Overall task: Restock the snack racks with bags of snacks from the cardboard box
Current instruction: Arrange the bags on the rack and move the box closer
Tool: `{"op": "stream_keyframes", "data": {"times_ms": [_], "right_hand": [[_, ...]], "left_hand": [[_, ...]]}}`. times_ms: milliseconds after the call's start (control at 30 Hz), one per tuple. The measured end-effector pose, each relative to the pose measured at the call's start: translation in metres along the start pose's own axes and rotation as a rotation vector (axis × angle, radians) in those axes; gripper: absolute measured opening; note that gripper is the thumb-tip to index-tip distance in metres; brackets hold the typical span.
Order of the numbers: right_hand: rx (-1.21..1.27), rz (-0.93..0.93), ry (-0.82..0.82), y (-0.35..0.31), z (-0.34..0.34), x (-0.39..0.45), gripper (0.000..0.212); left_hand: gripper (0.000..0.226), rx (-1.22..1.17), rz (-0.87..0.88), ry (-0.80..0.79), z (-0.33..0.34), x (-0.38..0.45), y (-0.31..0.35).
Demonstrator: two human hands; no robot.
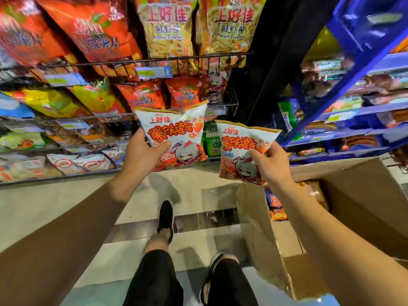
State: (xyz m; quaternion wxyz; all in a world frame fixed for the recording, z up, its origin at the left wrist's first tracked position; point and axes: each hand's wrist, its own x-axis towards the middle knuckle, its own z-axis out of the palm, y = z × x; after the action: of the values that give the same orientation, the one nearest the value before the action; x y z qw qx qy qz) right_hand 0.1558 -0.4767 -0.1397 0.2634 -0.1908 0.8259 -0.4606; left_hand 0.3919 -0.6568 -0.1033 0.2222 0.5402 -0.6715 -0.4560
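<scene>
My left hand (pixel 143 152) grips a white and red snack bag (pixel 176 133) by its lower left side and holds it up in front of the wire snack rack (pixel 154 62). My right hand (pixel 272 164) grips a second bag of the same kind (pixel 239 149) by its right side, a little lower and to the right. The open cardboard box (pixel 362 206) stands on the floor at the right, below my right arm. More snack bags (pixel 274 206) lie inside it.
The wire racks hold orange, yellow and prawn cracker bags (pixel 167 29) in tiers, with blue price tags on the rails. Blue shelving (pixel 353 120) with packaged goods stands to the right. My legs and black shoes (pixel 165 219) are on the tiled floor beside the box.
</scene>
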Motion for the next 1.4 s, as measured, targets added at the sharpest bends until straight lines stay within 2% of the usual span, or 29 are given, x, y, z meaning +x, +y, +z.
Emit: {"op": "stream_keyframes", "data": {"times_ms": [67, 200, 300, 400, 633, 733, 867, 1000, 1133, 1267, 1400], "right_hand": [[-0.019, -0.002, 0.012, 0.014, 0.020, 0.023, 0.017], [-0.049, -0.021, 0.041, 0.053, 0.062, 0.066, 0.027], [-0.019, -0.071, 0.063, 0.080, 0.091, 0.099, 0.025], [0.002, -0.152, 0.065, 0.105, 0.113, 0.133, 0.019], [-0.052, -0.286, 0.051, 0.144, 0.122, 0.188, 0.038], [-0.025, -0.329, 0.049, 0.149, 0.117, 0.192, 0.044], [-0.006, -0.355, 0.037, 0.144, 0.109, 0.192, 0.032], [-0.015, -0.314, 0.026, 0.140, 0.101, 0.189, 0.019], [-0.092, -0.372, 0.039, 0.139, 0.104, 0.193, 0.034], [-0.146, -0.391, 0.040, 0.137, 0.111, 0.197, 0.019], [-0.194, -0.405, 0.041, 0.133, 0.116, 0.201, 0.019]], "left_hand": [[0.031, 0.018, 0.056, -0.002, 0.013, 0.033, -0.019], [0.030, 0.016, 0.149, -0.001, 0.043, 0.083, -0.060], [0.033, -0.008, 0.199, 0.017, 0.068, 0.115, -0.092], [0.025, -0.039, 0.257, 0.045, 0.087, 0.139, -0.117], [0.034, -0.173, 0.465, 0.141, 0.106, 0.160, -0.142], [0.029, -0.224, 0.523, 0.186, 0.115, 0.153, -0.134], [0.026, -0.283, 0.588, 0.230, 0.128, 0.143, -0.109], [0.035, -0.357, 0.584, 0.258, 0.145, 0.143, -0.072], [0.042, -0.323, 0.662, 0.198, 0.169, 0.158, -0.045], [0.050, -0.288, 0.692, 0.199, 0.190, 0.177, -0.035], [0.056, -0.174, 0.674, 0.198, 0.204, 0.199, -0.029]]}}
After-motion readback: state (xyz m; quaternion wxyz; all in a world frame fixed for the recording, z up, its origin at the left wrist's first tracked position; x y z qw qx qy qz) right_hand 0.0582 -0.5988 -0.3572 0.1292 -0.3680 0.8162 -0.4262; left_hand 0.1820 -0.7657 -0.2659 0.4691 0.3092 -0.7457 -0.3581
